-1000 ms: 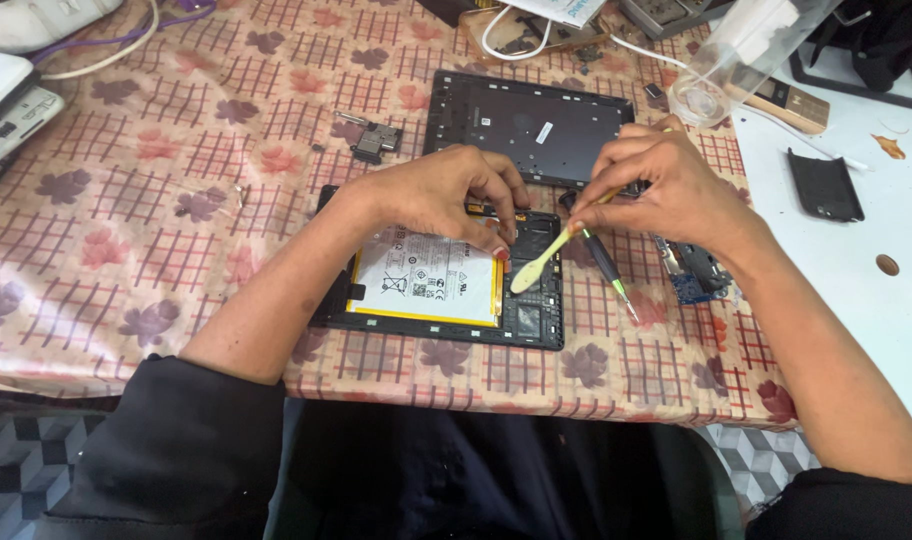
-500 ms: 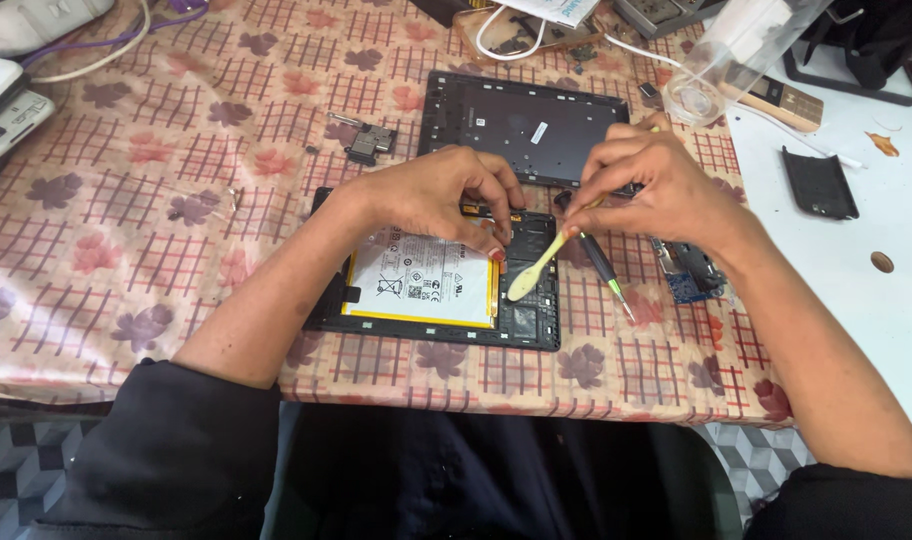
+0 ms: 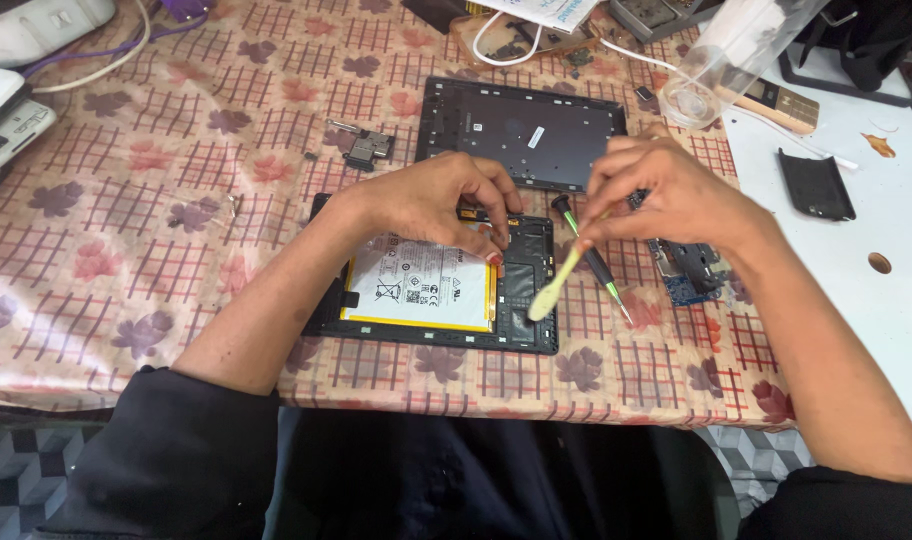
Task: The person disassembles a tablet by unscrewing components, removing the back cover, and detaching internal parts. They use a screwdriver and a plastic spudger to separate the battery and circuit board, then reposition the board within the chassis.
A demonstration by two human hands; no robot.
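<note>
At the centre of the frame the left hand [image 3: 438,198] rests curled on the opened black tablet with a white, yellow-edged battery pack [image 3: 431,285], fingertips pressed to its upper edge, while the right hand [image 3: 666,192] just right of it pinches a pale yellow plastic pry tool [image 3: 553,290] whose flat end lies on the tablet's right side. A green-tipped black screwdriver [image 3: 591,262] lies beside the tool on the floral, checked cloth of the surface [image 3: 176,180]. Above sits the detached dark grey back cover [image 3: 521,132], and a small blue circuit board [image 3: 688,272] lies right of centre.

Floral checked tablecloth [image 3: 176,150], white table [image 3: 876,330], patterned floor [image 3: 16,480]
</note>
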